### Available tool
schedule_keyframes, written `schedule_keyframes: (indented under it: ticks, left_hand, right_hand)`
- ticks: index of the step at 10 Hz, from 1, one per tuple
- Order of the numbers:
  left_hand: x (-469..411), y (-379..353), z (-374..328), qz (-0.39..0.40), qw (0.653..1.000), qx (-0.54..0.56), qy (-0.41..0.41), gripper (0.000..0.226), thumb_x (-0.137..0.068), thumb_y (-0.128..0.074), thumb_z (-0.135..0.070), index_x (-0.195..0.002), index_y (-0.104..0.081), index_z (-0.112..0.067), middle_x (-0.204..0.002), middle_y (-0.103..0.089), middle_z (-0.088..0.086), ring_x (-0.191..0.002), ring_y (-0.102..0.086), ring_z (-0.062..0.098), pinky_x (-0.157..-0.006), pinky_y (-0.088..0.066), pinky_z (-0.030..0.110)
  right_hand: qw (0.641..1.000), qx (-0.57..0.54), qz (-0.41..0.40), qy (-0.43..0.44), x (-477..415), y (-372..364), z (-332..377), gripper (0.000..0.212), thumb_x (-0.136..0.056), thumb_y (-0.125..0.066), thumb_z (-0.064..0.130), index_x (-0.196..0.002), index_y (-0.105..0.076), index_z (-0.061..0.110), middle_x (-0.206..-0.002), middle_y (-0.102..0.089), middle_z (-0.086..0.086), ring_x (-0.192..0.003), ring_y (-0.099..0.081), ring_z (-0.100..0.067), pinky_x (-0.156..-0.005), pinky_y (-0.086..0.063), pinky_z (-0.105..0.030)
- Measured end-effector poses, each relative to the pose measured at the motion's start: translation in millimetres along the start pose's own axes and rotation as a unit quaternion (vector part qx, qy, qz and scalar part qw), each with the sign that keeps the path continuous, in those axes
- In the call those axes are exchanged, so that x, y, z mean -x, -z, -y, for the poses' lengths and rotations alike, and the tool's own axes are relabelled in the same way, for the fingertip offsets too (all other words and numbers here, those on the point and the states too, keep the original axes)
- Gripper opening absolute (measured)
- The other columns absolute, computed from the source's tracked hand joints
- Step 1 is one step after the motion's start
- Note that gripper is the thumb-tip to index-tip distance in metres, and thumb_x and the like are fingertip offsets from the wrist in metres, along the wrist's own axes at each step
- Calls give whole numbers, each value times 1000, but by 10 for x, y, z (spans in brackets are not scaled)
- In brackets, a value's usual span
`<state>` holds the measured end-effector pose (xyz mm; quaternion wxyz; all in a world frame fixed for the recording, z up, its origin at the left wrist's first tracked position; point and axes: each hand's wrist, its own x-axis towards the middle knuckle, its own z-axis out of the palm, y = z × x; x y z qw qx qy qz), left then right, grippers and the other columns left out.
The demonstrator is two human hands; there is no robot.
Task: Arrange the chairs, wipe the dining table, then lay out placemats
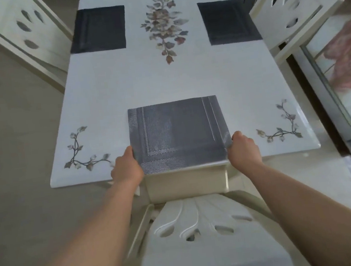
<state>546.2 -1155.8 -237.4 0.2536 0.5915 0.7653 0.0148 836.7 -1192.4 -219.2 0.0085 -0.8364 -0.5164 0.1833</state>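
The grey mat (177,132) lies at the bench's (164,81) near edge, its sides gripped by the left hand (126,167) and the right hand (243,149). Two dark mats lie farther up the bench, left (98,29) and right (228,21). A chair (202,221) stands at its near end.

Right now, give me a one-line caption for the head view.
Left hand and right hand hold a grey placemat at the table's near end; two dark mats lie beyond.
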Motion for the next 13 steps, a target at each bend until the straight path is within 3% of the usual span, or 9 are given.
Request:
schedule_keyframes:
  ticks: [2,7,10,12,13]
  left_hand:
    - [2,-6,-29,-2,1000,-13,11,44,-86,-44,-6,-127,-41,-22,-112,-55,15,-104,-52,36,-85,-38,41]
    - [17,14,-72,-2,999,-38,13,39,-88,-38,-7,-125,-41,-18,-109,-48,16,-96,-52,37,-86,-37,42]
    - [29,54,-96,7,997,-79,20,39,-86,-45,-3,-123,-40,-11,-117,-42,18,-107,-45,37,-90,-38,44]
    - [-28,281,-226,-2,998,-33,50,32,-87,-50,-5,-119,-45,-6,-121,-45,19,-112,-45,37,-90,-42,45]
    - [-76,452,-350,-5,998,32,58,42,-89,-54,-10,-130,-43,-5,-129,-46,21,-118,-46,38,-94,-41,43]
  right_hand:
    - [1000,3,3,14,-11,-2,-49,15,-86,-48,2,-91,-37,11,-89,-52,-7,-82,-41,-26,-71,-35,-36]
    - [999,30,39,4,-23,37,-19,16,-86,-49,4,-91,-35,10,-96,-56,-12,-87,-40,-25,-75,-38,-35]
    - [999,28,35,1,-40,31,-23,23,-85,-54,5,-106,-45,4,-110,-50,-14,-107,-43,-30,-81,-40,-35]
    - [998,-24,32,-39,-83,213,14,24,-87,-51,6,-111,-47,4,-116,-48,-13,-105,-49,-32,-76,-37,-34]
    - [998,-50,19,-41,-124,390,45,36,-86,-49,6,-121,-48,4,-120,-51,-11,-101,-53,-30,-74,-38,-32]
